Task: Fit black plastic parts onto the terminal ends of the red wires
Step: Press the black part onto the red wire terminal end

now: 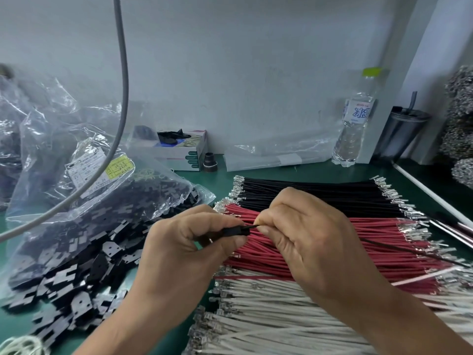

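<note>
White wires [294,319] are lying nearest, along the table's front edge. Left hand [189,249] is pinching a black part [234,231]; right hand [314,239] is pinching a thin black wire [409,251] into it, above the red wires [378,234]. Loose parts [76,285] are spilling from a bag [89,190] at the left edge.

A: Where is there room to move?

B: A strip of bare green table [225,172] runs between the wire bundles and the back wall, and a little shows at the left edge.

A: And what blocks the way?

B: Black wires [320,193], red wires [384,234] and white wires [281,316] fill the right. The clear bag [84,175] and spilled black plastic parts [76,285] crowd the left. A grey cable [122,73] hangs across.
</note>
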The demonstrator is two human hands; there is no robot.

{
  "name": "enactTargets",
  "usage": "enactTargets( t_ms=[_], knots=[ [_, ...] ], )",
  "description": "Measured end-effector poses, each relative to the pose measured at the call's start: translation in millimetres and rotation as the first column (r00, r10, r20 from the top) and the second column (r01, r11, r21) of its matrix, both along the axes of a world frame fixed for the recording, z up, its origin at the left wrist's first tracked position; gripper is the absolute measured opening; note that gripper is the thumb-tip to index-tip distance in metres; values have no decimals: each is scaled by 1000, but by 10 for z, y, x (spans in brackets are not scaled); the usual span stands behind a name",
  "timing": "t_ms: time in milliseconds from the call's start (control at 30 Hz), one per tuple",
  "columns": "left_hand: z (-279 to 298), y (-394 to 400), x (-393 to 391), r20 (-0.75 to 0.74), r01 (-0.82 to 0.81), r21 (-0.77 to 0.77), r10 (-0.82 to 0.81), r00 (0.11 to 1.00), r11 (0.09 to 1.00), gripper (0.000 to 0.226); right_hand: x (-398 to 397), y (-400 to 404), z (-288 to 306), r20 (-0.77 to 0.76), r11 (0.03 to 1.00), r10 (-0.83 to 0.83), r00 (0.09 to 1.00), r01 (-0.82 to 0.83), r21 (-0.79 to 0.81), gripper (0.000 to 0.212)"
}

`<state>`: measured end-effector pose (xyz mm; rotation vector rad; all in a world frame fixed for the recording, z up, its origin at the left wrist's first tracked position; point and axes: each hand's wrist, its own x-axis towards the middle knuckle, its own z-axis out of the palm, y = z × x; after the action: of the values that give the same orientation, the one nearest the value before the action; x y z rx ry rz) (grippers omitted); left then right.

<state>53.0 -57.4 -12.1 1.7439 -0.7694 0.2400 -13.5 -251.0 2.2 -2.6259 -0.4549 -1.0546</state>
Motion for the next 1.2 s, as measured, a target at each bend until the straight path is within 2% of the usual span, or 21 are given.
enactTargets(
  t_ms=[100,167,267,333,400,467,667,700,800,867,1000,1200],
  knots=[
    [26,-15,-6,13,-27,43,26,1000,999,17,8,-15,8,-2,999,-15,1000,15,-28,14],
    [43,-42,1,-7,-29,43,29,1000,999,20,-8,-45,42,67,993,-89,994,93,-66,13],
    [37,-55,60,-128,-45,-91,34,991,995,24,-65,-8,74,119,990,-128,985,134,-45,12],
    [31,-42,101,-207,-62,-181,24,978,981,25,-87,59,40,-45,994,-91,995,88,-66,11],
    [38,-26,127,-273,-55,-230,-10,962,972,25,-81,106,-13,-256,994,-99,962,85,-66,14],
    [40,-20,142,-313,-51,-232,-25,950,971,24,-59,95,-48,-341,995,-99,935,100,-14,11],
    [67,8,157,-401,-86,-269,-31,916,959,18,-72,43,-32,-296,993,-110,949,119,14,9],
    [74,15,158,-414,-88,-274,-35,910,958,20,-73,30,-27,-283,991,-101,954,121,55,9],
    [83,32,146,-461,-43,-319,-115,880,947,29,-65,-12,3,-227,946,6,974,68,317,5],
    [83,36,136,-492,23,-353,-207,845,935,29,-69,2,47,-160,916,44,986,24,399,7],
    [65,42,129,-524,138,-383,-338,782,913,29,-78,27,78,-113,907,55,992,-2,421,11],
    [41,37,146,-545,195,-467,-455,704,862,38,-98,55,83,-92,934,45,995,-9,357,12]
  ],
)
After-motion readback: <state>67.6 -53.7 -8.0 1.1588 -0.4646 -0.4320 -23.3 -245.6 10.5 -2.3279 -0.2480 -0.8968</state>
